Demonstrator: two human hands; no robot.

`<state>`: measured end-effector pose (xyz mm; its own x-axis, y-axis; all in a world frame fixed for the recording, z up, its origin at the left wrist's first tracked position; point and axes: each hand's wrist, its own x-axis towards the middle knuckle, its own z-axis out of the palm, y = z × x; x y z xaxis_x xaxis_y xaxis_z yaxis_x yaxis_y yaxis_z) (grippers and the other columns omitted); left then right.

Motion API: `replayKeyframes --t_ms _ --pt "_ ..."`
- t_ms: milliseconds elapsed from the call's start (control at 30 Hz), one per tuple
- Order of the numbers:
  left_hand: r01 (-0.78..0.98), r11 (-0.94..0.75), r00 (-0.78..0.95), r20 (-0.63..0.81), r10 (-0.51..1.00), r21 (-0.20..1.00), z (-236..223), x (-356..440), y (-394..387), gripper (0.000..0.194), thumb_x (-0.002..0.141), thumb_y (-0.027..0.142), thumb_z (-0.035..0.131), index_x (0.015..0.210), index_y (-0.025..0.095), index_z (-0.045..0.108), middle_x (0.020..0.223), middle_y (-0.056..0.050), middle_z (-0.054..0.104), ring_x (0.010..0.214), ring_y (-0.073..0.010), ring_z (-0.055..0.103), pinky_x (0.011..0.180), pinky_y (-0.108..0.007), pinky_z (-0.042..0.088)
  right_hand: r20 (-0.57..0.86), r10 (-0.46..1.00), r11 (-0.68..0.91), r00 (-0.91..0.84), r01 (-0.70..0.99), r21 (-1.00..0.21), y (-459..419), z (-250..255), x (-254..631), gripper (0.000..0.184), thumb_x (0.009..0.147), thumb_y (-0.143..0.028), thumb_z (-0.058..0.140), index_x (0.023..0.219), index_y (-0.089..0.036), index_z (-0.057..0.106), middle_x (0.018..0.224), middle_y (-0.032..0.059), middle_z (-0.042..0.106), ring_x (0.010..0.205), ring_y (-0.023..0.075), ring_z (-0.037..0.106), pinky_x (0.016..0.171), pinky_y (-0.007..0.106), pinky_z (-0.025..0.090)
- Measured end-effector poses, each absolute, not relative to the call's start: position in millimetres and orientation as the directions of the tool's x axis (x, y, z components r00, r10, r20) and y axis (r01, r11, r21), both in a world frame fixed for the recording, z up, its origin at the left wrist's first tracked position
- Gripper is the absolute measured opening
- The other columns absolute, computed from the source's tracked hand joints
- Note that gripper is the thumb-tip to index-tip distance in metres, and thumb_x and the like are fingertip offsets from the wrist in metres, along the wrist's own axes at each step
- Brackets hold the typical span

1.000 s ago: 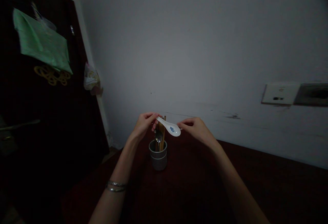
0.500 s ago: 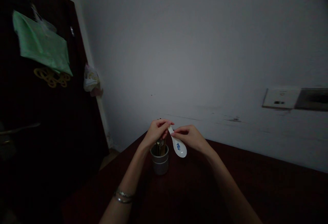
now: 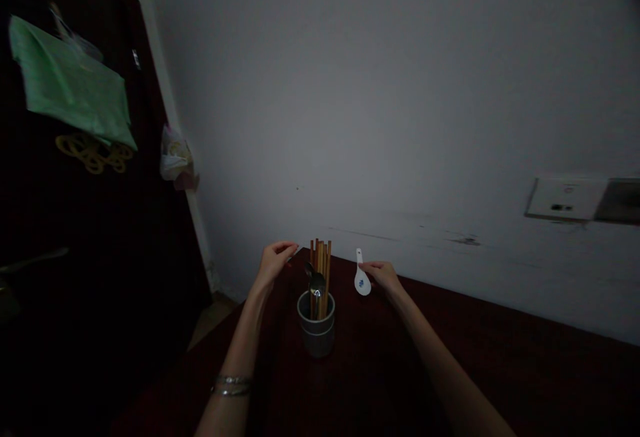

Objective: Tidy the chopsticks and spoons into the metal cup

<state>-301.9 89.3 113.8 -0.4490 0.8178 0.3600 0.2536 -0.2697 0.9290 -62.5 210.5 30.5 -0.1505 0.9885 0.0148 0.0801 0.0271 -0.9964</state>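
A white soup spoon (image 3: 363, 284) with a blue mark in its bowl hangs upright, handle up. My right hand (image 3: 383, 273) pinches it where the handle meets the bowl. To the left, my left hand (image 3: 275, 260) is in the air holding nothing, its fingers loosely bent and apart. Between the two hands stands a grey cup (image 3: 319, 340) on the dark red table. Several wooden chopsticks (image 3: 324, 270) lean in it, with metal spoons (image 3: 317, 284) in front of them, bowls up.
The dark red table (image 3: 480, 330) meets a pale wall (image 3: 380, 104) behind. At left is a dark door (image 3: 100, 237) hung with a green cloth (image 3: 75, 87). A plastic bag (image 3: 175, 157) hangs by the door frame. A wall socket (image 3: 565, 198) is at right.
My left hand has let go of the spoon's handle and moved left. My right hand has carried the spoon right, away from the cup, and turned it more upright.
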Motion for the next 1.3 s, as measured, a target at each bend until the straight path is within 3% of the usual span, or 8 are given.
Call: replayKeyframes --t_ms 167,500,933,1100,1300 --pt "0.198 -0.120 -0.335 0.182 0.925 0.973 96.1 -318.9 96.7 0.026 0.057 0.029 0.069 0.076 0.012 0.067 0.075 -0.010 0.066 0.064 -0.0164 0.059 0.047 -0.021 0.044 -0.034 0.991 -0.006 -0.130 0.212 -0.977 237.1 -3.2 -81.6 0.018 0.067 -0.031 0.059 0.066 -0.013 0.062 0.042 -0.0041 0.050 0.037 0.0088 0.047 0.035 0.019 0.037" --pt "0.301 -0.033 -0.204 0.098 0.974 0.953 93.4 -311.4 96.5 0.028 0.067 0.028 0.060 0.089 0.011 0.064 0.084 -0.010 0.067 0.066 -0.0144 0.061 0.054 -0.023 0.045 -0.086 0.988 -0.029 -0.131 0.391 -0.920 260.9 -36.4 -89.1 0.017 0.069 -0.028 0.058 0.069 -0.012 0.065 0.045 -0.0019 0.053 0.037 0.0084 0.048 0.036 0.018 0.040" --pt "0.297 -0.070 -0.029 0.082 0.996 0.952 101.8 -305.2 85.4 0.029 0.062 0.016 0.056 0.090 0.012 0.062 0.074 -0.005 0.065 0.065 -0.0127 0.060 0.054 -0.021 0.044 -0.013 0.981 0.105 -0.195 0.580 -0.808 264.6 -39.1 -88.2 0.023 0.069 -0.032 0.056 0.078 -0.016 0.070 0.069 0.0051 0.068 0.060 0.0151 0.063 0.047 0.019 0.043" --pt "0.287 -0.033 -0.052 0.050 0.997 0.957 98.3 -305.2 89.2 0.028 0.064 0.020 0.058 0.090 0.012 0.061 0.072 -0.005 0.066 0.062 -0.0127 0.061 0.052 -0.021 0.044 0.030 0.984 0.137 -0.174 0.644 -0.752 261.6 -36.0 -85.7 0.021 0.065 -0.029 0.057 0.078 -0.019 0.070 0.082 0.0070 0.069 0.080 0.0191 0.064 0.062 0.022 0.044" --pt "0.273 -0.028 -0.050 0.043 0.998 0.962 92.0 -307.2 97.0 0.022 0.063 0.020 0.060 0.083 0.010 0.060 0.065 -0.004 0.066 0.057 -0.0124 0.061 0.050 -0.021 0.044 0.044 0.984 0.151 -0.171 0.691 -0.707 253.8 -26.7 -84.1 0.022 0.064 -0.029 0.056 0.079 -0.020 0.070 0.084 0.0071 0.069 0.082 0.0194 0.064 0.065 0.023 0.043"
